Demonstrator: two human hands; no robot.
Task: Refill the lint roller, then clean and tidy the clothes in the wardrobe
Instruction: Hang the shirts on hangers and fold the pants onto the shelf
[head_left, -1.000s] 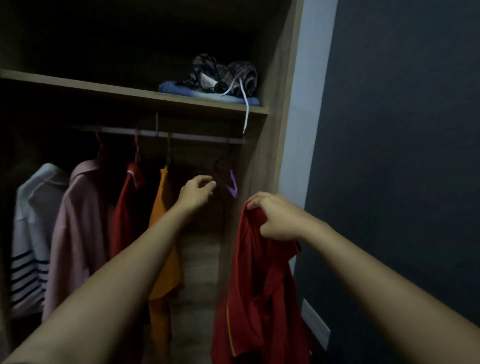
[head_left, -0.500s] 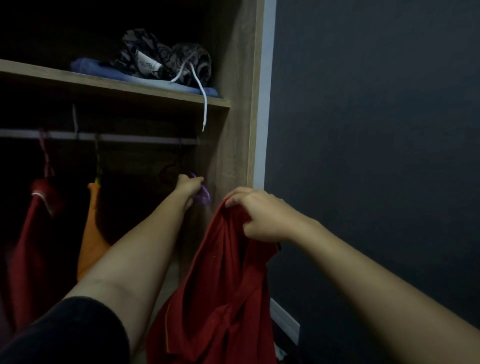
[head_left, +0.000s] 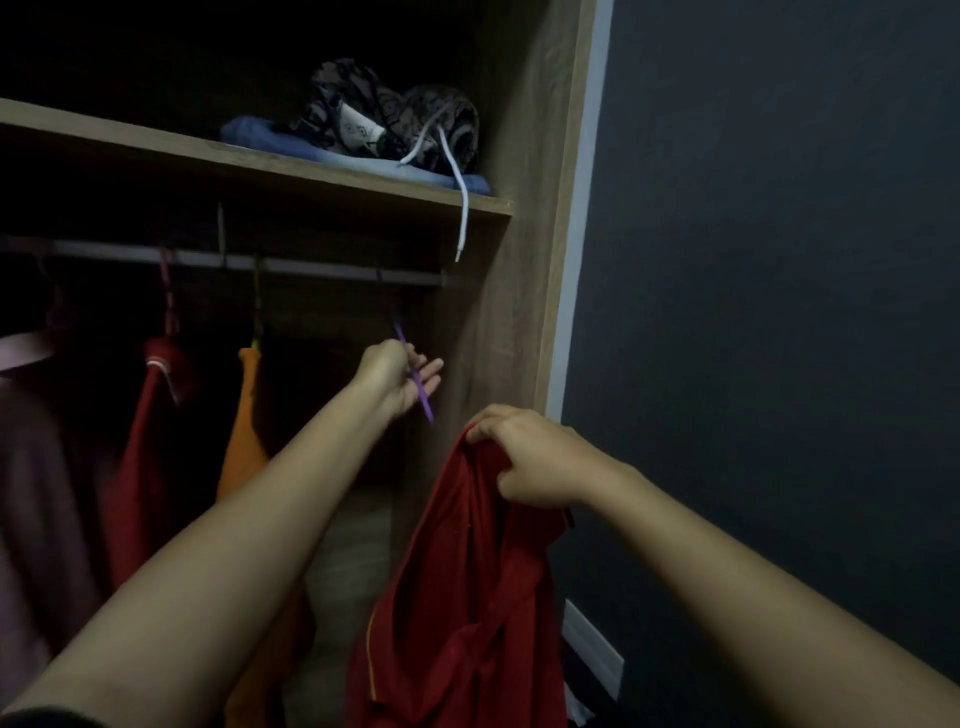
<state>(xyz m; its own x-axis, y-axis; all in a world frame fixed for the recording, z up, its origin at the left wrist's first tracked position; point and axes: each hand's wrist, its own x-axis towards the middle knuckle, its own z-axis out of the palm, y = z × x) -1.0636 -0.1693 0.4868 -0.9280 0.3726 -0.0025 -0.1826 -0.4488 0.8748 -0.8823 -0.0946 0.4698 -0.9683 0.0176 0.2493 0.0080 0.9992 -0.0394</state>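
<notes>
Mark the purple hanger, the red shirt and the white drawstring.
purple hanger (head_left: 422, 397): head view, its lower end below the left hand (head_left: 395, 369).
red shirt (head_left: 467, 597): head view, the cloth hanging under the right hand (head_left: 540, 462).
white drawstring (head_left: 465, 213): head view, the stretch dangling past the shelf (head_left: 260, 166) edge.

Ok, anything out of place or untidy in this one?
Yes: on the top shelf a patterned garment sits crumpled on folded blue cloth, and a white drawstring dangles over the shelf edge.
</notes>
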